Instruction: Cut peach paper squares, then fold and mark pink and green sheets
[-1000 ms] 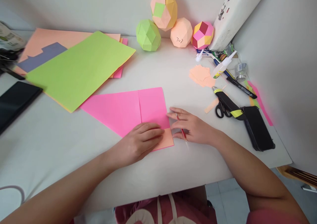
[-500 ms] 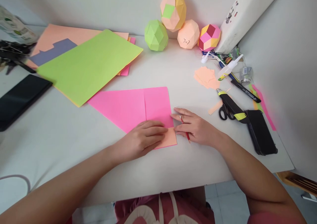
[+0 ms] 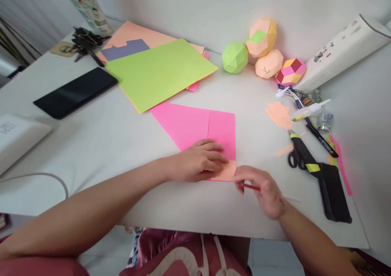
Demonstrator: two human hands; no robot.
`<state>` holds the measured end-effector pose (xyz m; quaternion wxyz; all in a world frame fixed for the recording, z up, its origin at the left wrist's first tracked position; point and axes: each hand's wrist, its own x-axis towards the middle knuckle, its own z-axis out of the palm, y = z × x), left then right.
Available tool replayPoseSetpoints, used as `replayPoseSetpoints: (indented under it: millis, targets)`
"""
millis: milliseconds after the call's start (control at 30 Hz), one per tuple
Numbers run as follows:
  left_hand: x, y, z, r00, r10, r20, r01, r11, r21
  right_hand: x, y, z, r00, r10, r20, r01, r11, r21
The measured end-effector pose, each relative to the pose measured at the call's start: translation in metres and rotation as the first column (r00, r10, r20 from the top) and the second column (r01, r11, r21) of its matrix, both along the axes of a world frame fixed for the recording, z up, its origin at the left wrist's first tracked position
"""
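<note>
A folded pink paper sheet [image 3: 195, 123] lies on the white table [image 3: 122, 145], with a small peach paper piece [image 3: 227, 172] at its near corner. My left hand [image 3: 200, 162] lies flat on that corner, fingers stretched out, pressing both papers down. My right hand [image 3: 265, 188] hovers just right of the peach piece, blurred by motion, with its fingers closed on a thin red pencil [image 3: 252, 187].
A green sheet [image 3: 159, 70] tops a stack of coloured paper at the back. Paper polyhedra [image 3: 235, 57] stand by the wall. Scissors [image 3: 297, 152], a black case [image 3: 336, 192], pens and glue lie at the right; a black phone [image 3: 76, 92] and keys [image 3: 84, 40] at the left.
My right hand has lifted off the paper's right edge and pulled back toward me with the pencil. The camera has swung left; my left hand stays pressed on the paper.
</note>
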<state>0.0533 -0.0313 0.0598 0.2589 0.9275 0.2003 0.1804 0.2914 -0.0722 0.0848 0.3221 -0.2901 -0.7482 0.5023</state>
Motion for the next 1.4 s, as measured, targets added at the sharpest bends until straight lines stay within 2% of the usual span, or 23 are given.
replayPoseSetpoints:
  millis: [33, 100, 200, 300, 433, 667, 933, 1400]
  targets:
    - [0.000, 0.000, -0.001, 1.000, 0.004, 0.009, -0.004, 1.000, -0.004, -0.006, -0.007, 0.001, 0.999, 0.034, 0.004, -0.034, 0.995, -0.093]
    - [-0.001, 0.000, -0.003, 0.999, 0.017, 0.028, -0.017, 1.000, -0.009, -0.018, -0.016, 0.001, 0.995, 0.071, 0.077, -0.059, 0.988, -0.142]
    - [-0.001, 0.000, -0.006, 0.998, 0.028, 0.048, -0.027, 1.000, -0.013, -0.031, -0.018, -0.005, 0.982, 0.011, 0.188, -0.003, 0.999, -0.045]
    - [-0.001, 0.000, -0.008, 0.998, 0.034, 0.061, -0.034, 0.999, -0.015, -0.037, -0.015, -0.013, 0.972, -0.095, 0.214, 0.084, 0.995, 0.056]
    - [-0.001, 0.000, -0.009, 0.997, 0.041, 0.066, -0.040, 0.999, -0.016, -0.041, -0.015, -0.017, 0.952, -0.189, 0.243, 0.178, 0.982, 0.064]
    - [-0.001, 0.000, -0.009, 0.997, 0.050, 0.064, -0.049, 0.999, -0.012, -0.047, -0.016, -0.015, 0.943, -0.206, 0.260, 0.178, 0.976, 0.127]
    - [-0.001, -0.001, -0.011, 0.996, 0.051, 0.078, -0.050, 0.999, -0.018, -0.045, -0.015, -0.018, 0.944, -0.199, 0.264, 0.180, 0.979, 0.095]
    - [-0.001, -0.001, -0.010, 0.997, 0.047, 0.055, -0.046, 0.999, -0.030, -0.046, -0.015, -0.015, 0.940, -0.188, 0.285, 0.162, 0.980, 0.112]
